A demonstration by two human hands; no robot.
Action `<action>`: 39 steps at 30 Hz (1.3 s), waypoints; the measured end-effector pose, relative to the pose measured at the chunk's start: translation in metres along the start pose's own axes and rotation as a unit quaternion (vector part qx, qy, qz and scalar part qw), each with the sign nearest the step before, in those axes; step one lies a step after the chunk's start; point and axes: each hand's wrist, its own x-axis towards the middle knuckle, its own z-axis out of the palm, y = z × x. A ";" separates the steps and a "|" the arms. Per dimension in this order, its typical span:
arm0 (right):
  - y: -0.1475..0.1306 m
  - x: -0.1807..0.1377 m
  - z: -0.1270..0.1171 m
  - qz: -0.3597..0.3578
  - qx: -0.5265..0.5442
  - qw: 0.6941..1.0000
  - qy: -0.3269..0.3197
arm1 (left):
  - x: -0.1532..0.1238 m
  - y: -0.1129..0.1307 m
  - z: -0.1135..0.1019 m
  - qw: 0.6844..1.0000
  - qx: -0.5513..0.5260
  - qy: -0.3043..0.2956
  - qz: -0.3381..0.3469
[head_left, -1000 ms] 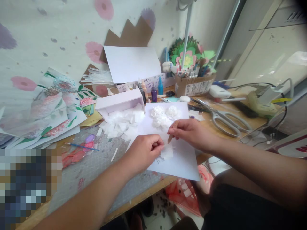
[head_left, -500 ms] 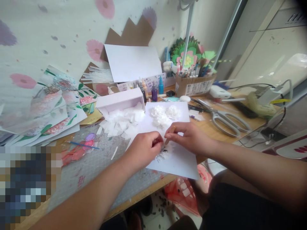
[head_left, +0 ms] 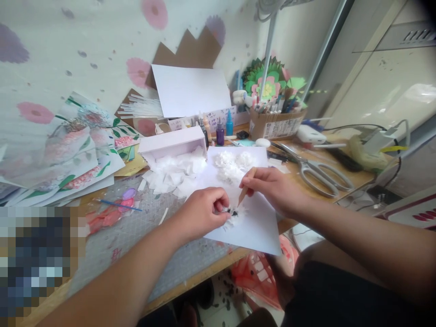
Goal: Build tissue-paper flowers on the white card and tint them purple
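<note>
My left hand (head_left: 201, 213) is closed, pinching a small white paper flower (head_left: 235, 217) with a dark centre against a white sheet (head_left: 259, 225). A thin wooden stick (head_left: 245, 192) is gripped in my right hand (head_left: 272, 188), tip pointing down at the flower's centre. Further back on the sheet lie finished white paper flowers (head_left: 233, 163). Left of them, several white paper squares (head_left: 173, 175) spill from a white box (head_left: 170, 143).
Large scissors (head_left: 315, 168) lie right of the sheet. A cardboard box of pens (head_left: 275, 122) and small ink bottles (head_left: 220, 131) stand at the back. Painted flower sheets (head_left: 68, 154) are stacked at left. A grey cutting mat (head_left: 136, 236) covers the desk front.
The white paper piece under my left hand has been crumpled smaller. My right hand has swung the stick down so its tip meets the flower's centre.
</note>
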 end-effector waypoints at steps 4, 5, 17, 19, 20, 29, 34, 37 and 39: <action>-0.007 -0.005 0.003 0.011 -0.006 0.999 -0.040 | 0.002 0.005 0.005 1.000 0.024 0.016 -0.007; -0.008 -0.005 0.004 0.013 -0.011 0.999 -0.044 | 0.003 0.005 0.006 0.999 0.024 0.021 -0.010; -0.003 0.001 0.004 0.023 -0.044 0.998 -0.032 | 0.004 -0.053 -0.079 0.966 0.123 0.186 -0.132; -0.003 0.000 0.004 0.021 -0.043 0.998 -0.032 | 0.003 -0.054 -0.081 0.967 0.139 0.168 -0.130; -0.003 0.000 0.004 0.020 -0.042 0.998 -0.029 | 0.003 -0.053 -0.079 0.969 0.146 0.156 -0.123; -0.004 -0.003 -0.004 0.024 -0.009 1.000 0.015 | 0.011 -0.055 -0.056 0.966 0.171 0.147 -0.126; -0.005 -0.002 -0.006 0.023 -0.002 1.000 0.015 | 0.009 -0.056 -0.062 0.973 0.118 0.155 -0.125; -0.006 -0.003 -0.005 0.020 0.013 1.000 0.017 | 0.006 -0.053 -0.065 0.980 0.066 0.156 -0.103; -0.007 -0.003 -0.005 0.017 0.019 1.000 0.018 | 0.005 -0.050 -0.065 0.984 0.030 0.149 -0.089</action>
